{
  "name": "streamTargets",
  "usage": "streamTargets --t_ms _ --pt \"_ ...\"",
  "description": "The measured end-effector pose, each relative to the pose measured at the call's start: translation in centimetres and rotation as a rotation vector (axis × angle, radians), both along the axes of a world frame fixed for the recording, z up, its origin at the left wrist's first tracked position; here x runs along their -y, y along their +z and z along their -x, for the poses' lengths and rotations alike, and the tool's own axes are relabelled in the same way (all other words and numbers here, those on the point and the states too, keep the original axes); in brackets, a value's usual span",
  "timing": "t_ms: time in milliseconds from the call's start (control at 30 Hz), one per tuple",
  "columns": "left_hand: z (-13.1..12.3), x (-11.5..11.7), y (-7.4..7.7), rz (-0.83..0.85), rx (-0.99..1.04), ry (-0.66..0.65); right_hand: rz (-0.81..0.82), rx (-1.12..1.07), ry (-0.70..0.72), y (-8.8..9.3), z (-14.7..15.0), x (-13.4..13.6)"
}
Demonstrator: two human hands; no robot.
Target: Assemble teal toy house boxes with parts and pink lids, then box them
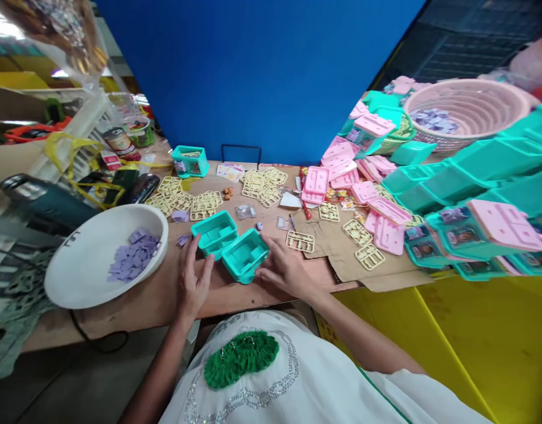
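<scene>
Two open turquoise plastic boxes, a left box (209,227) and a right box (238,265), lie side by side near the table's front edge. They are moulded with inner steps and hold nothing I can see. My left hand (192,285) rests at the near left corner of the left box, thumb and fingers apart. Beside the right box is my right hand (285,268), its thumb and forefinger spread along that box's right side. Whether either hand presses on its box is hard to tell. A small purple piece (259,226) lies just beyond my right fingertips.
At left stands a white bowl (63,282) of purple pieces, with a dark flask (41,197) behind. Cream part frames (206,205) lie across the table. Pink lids (315,184), stacked turquoise boxes (469,176) and a pink basket (474,97) crowd the right. A blue panel (262,76) closes the back.
</scene>
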State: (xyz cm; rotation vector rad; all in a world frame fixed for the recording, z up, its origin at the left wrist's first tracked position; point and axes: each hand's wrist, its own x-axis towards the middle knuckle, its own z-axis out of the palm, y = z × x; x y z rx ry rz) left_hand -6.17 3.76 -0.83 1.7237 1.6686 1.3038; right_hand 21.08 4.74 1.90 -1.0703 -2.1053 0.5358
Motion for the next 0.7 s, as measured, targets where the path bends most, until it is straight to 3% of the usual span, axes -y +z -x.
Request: streamTargets --t_ms 200,267,333,467,700 --pt "0.7 -1.1 1.8 0.006 0.088 -0.015 0.028 0.022 0.073 -0.5 2.6 1.6" --pt "1.2 -0.9 1.8 0.044 0.11 -0.033 -0.002 0.014 0.023 -0.2 1.3 1.3" --pt "1.4 -0.6 1.5 0.081 0.127 -0.044 -0.031 0.036 -0.135 0.0 -1.1 0.4" --pt "0.9 -0.4 1.0 0.089 0.18 -0.063 -0.042 0.334 -0.412 -0.5 -6.2 -1.9" --pt "0.3 0.2 1.0 0.052 0.234 -0.099 -0.035 0.671 -0.509 -0.8 -9.2 -3.2"
